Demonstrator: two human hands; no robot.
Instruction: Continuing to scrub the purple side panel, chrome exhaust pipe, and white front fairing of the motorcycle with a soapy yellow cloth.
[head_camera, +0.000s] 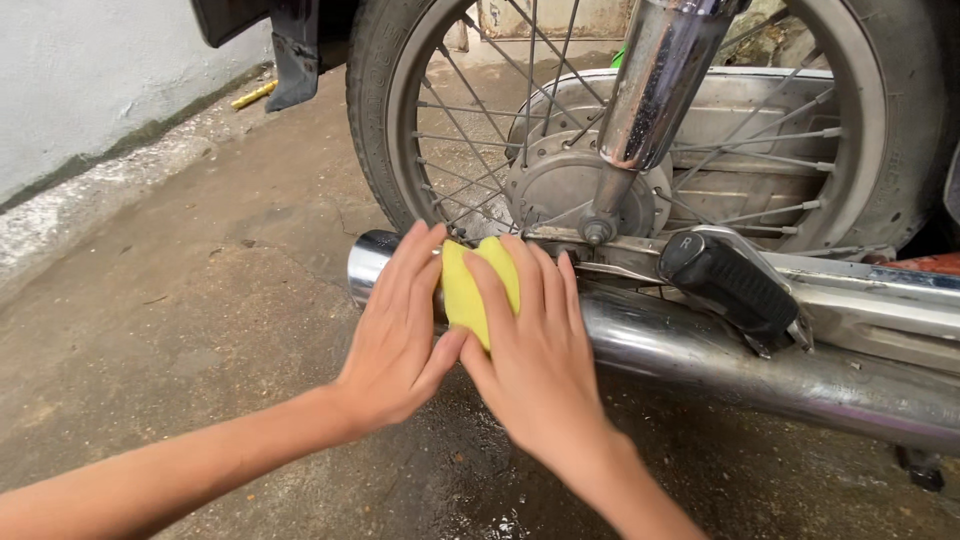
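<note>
Both my hands, left (395, 335) and right (535, 350), lie flat with fingers spread, pressing the yellow sponge (470, 285) onto the chrome exhaust pipe (720, 365) near its tail end. Best keep pressure even, following the curve.

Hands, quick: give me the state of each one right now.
Left hand: open, fingers flat, pressing the yellow sponge against the chrome exhaust pipe.
Right hand: open, fingers spread flat over the same sponge.
</note>
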